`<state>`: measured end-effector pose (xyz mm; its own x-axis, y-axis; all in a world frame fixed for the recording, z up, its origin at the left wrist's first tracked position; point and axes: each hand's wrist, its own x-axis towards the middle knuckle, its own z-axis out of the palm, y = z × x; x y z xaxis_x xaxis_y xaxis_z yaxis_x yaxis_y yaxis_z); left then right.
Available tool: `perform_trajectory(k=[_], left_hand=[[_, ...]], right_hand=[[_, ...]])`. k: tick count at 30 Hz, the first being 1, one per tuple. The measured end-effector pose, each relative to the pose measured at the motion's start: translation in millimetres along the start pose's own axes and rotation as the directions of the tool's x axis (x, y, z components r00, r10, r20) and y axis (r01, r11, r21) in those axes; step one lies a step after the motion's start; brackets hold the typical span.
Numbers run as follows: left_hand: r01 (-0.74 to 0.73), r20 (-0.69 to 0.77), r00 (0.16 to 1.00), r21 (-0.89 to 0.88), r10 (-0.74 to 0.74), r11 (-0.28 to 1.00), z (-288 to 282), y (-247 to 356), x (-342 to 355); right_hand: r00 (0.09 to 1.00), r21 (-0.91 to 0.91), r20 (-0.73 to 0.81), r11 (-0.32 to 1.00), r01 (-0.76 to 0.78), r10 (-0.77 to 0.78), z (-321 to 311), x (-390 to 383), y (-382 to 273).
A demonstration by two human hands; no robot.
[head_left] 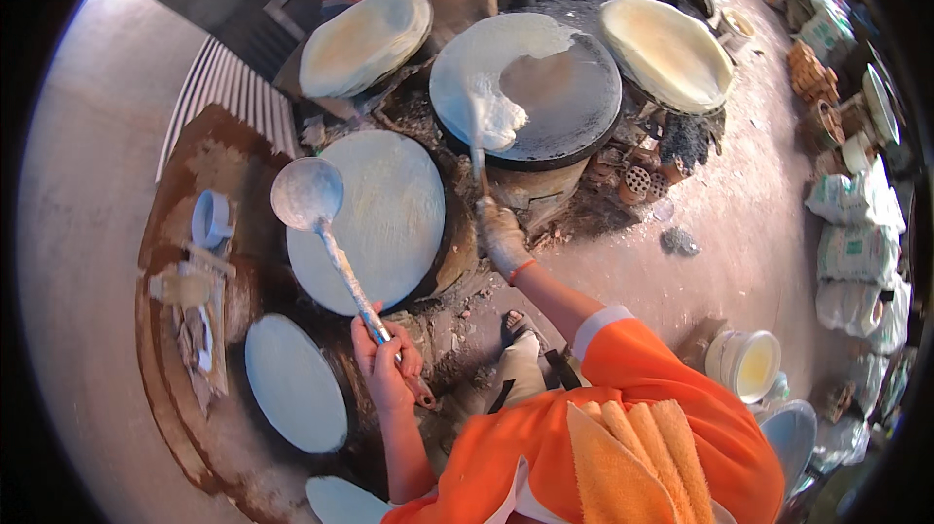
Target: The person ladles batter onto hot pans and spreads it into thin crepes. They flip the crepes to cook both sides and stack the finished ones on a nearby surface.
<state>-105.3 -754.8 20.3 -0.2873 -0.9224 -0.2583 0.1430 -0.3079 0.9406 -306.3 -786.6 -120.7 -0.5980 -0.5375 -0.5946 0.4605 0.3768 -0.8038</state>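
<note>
My left hand (386, 359) is closed around the handle of a long ladle (307, 195), whose bowl is held over the left edge of a pale batter-coated round griddle (384, 217). My gloved right hand (504, 240) grips a long-handled spreader (478, 144), reaching over a dark round griddle (574, 120) ahead of me. White batter (472, 52) covers that griddle's left and far parts in a curved band, with a thick clump beside the spreader's head. Its near and right parts show bare dark surface. The exact shape of the spreader's head is blurred.
Stacks of round flatbreads stand far left (365, 42) and far right (671, 52). Another coated griddle (295, 383) lies at the left. A blue cup (209, 220) sits on the curved brown ledge. Cylindrical briquettes (637, 181), a white bucket (744, 365) and bags (856, 252) are on the right.
</note>
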Motion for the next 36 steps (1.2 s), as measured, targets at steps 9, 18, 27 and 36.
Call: perform_trajectory(k=[9,18,27,36], left_hand=[[0.023,-0.114,0.993,0.046,-0.018,0.999,-11,-8,-62],[0.163,0.169,0.976,-0.137,-0.139,0.977,42,-38,10],[0.074,0.130,0.990,-0.157,-0.054,0.985,92,-46,32],[0.044,-0.157,0.985,-0.197,-0.076,0.979,168,-59,-19]], right_hand=[[0.991,0.385,0.129,0.919,-0.083,0.036,-109,-19,41],[0.981,-0.003,0.149,0.992,-0.129,0.128,-116,9,62],[0.985,-0.127,0.170,0.991,0.040,-0.018,-233,37,-2],[0.888,-0.333,0.448,0.941,0.054,0.107,-282,65,9]])
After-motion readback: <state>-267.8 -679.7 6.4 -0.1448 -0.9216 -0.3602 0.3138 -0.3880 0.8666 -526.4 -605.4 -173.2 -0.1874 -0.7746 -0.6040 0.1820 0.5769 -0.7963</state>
